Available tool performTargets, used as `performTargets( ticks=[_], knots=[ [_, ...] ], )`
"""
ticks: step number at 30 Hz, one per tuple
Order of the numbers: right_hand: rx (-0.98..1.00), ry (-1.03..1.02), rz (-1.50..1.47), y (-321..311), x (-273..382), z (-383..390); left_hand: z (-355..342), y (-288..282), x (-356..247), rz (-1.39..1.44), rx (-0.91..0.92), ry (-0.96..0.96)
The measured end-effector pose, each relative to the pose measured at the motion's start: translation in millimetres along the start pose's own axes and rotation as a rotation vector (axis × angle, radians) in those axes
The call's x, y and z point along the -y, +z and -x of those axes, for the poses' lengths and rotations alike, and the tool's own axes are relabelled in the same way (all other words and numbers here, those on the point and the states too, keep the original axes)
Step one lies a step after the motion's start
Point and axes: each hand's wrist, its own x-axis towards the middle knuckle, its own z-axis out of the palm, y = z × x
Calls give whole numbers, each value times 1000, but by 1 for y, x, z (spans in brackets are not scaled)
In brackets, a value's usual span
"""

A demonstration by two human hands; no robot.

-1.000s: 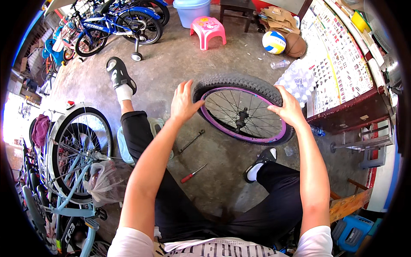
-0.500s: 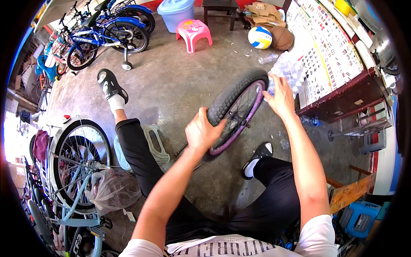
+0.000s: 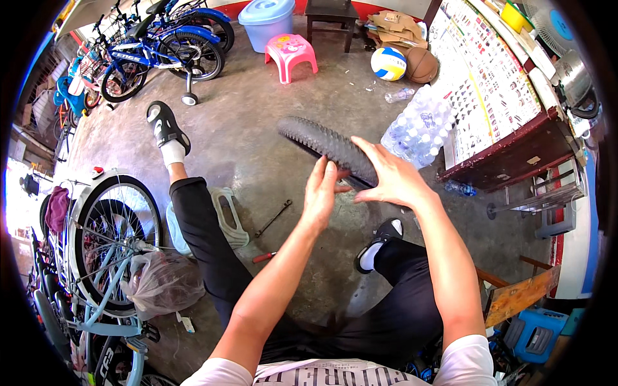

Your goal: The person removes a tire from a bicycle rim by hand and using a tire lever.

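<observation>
A small bicycle wheel point(image 3: 325, 138) with a knobby black tyre is held tilted above the floor in front of me, its tread turned up. Its purple rim and spokes are almost wholly hidden from this angle. My right hand point(image 3: 394, 177) wraps the tyre's right end, fingers over the tread and thumb below. Against the near side, my left hand point(image 3: 320, 196) grips the wheel with its fingers pointing up; some fingertips are hidden behind the tyre. On the floor beneath lie a dark metal wrench point(image 3: 273, 217) and a tool with a red handle point(image 3: 264, 257).
A low pale plastic stool point(image 3: 230, 215) stands by my left leg. An upturned light-blue bicycle point(image 3: 112, 328) and a plastic bag point(image 3: 166, 286) are at left. Bottles in a pack point(image 3: 421, 128) stand by the counter point(image 3: 515, 161). A pink stool point(image 3: 291, 55) and balls point(image 3: 389, 64) are farther off.
The wheel has turned from a steep, side-on tilt showing its purple rim to a flatter one showing the tread. My right hand came down and nearer; my left shifted right onto the near side.
</observation>
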Motion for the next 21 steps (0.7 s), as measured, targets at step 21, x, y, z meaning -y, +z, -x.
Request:
performTargets(
  ticks=[21],
  knots=[
    [-153,-16,-129,-18,-53,-28,-95,-94,-77,-1370,244,411]
  ],
)
